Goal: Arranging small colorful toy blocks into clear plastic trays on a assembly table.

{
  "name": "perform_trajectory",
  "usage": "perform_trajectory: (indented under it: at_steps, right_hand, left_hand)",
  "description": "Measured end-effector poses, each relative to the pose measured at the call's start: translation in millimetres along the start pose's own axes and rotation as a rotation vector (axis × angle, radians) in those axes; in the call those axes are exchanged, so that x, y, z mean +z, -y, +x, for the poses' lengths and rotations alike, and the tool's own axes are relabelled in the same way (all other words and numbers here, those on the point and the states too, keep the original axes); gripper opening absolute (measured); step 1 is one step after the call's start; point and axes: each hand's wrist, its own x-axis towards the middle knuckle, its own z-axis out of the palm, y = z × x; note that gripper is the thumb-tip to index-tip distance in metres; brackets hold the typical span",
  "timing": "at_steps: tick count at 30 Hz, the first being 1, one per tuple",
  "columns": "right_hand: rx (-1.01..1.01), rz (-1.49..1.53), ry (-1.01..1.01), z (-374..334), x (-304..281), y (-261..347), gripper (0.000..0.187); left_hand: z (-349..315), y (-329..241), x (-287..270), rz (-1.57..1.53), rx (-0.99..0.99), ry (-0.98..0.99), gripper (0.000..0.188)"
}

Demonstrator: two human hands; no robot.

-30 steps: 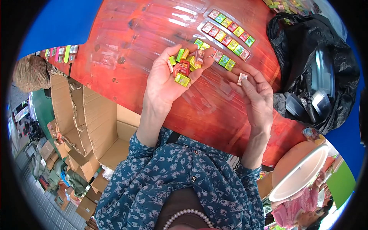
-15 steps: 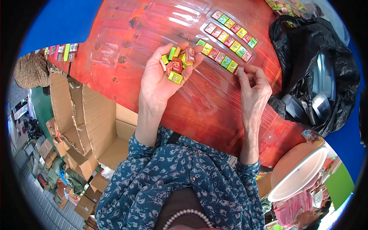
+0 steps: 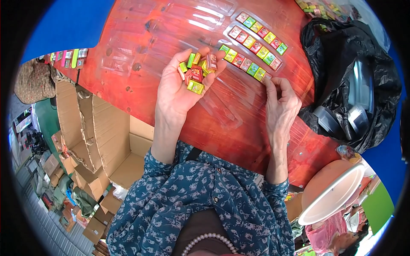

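Note:
My left hand [image 3: 172, 91] is palm up, its fingers curled round several small wrapped blocks [image 3: 195, 87] in yellow, green and red. My right hand [image 3: 282, 102] has thumb and forefinger pinched together at the near end of a row of similar blocks [image 3: 245, 64]. Whatever lies between those fingertips is mostly hidden. That row sits in a long clear plastic tray. Just beyond it, two more filled trays hold a middle row [image 3: 255, 46] and a shorter-looking far row [image 3: 263, 32], their blocks side by side in mixed colours.
More clear trays [image 3: 188, 30] lie across the red table [image 3: 171, 128]. A black plastic bag [image 3: 337, 55] with clear plastic pieces stands at right, below a bag of blocks [image 3: 324, 9]. Cardboard boxes [image 3: 111, 132] sit at lower left, a pale basin [image 3: 331, 194] at lower right.
My right hand has shifted very slightly, its fingertips now pressed close to the end of the near row. The left hand and its blocks have stayed almost still.

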Motion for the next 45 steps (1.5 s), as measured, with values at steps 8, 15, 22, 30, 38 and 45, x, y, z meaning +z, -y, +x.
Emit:
perform_trajectory:
  at_steps: [8, 15, 22, 30, 38, 45]
  right_hand:
    - [-0.069, 0.372, 0.097, -16, -1, 49, 0.022]
    - [-0.201, 0.35, 0.102, -29, 29, 67, 0.037]
    - [-0.322, 0.091, 0.061, -36, 37, 70, 0.033]
    - [-0.34, 0.286, 0.083, -48, 33, 69, 0.019]
    - [0.04, 0.48, 0.055, -19, 18, 18, 0.007]
    - [-0.064, 0.296, -0.15, -3, 7, -1, 0.006]
  left_hand:
    - [6, 10, 3, -0.084, 0.062, 0.001, 0.032]
    - [1, 29, -2, 0.061, 0.112, -0.012, 0.035]
    - [-5, 42, -10, 0.122, 0.17, -0.02, 0.035]
    - [-17, 40, -29, 0.056, 0.128, -0.052, 0.032]
    - [-41, 15, -45, -0.045, 0.095, -0.197, 0.028]
    - [-37, 21, -41, -0.068, 0.067, -0.172, 0.029]
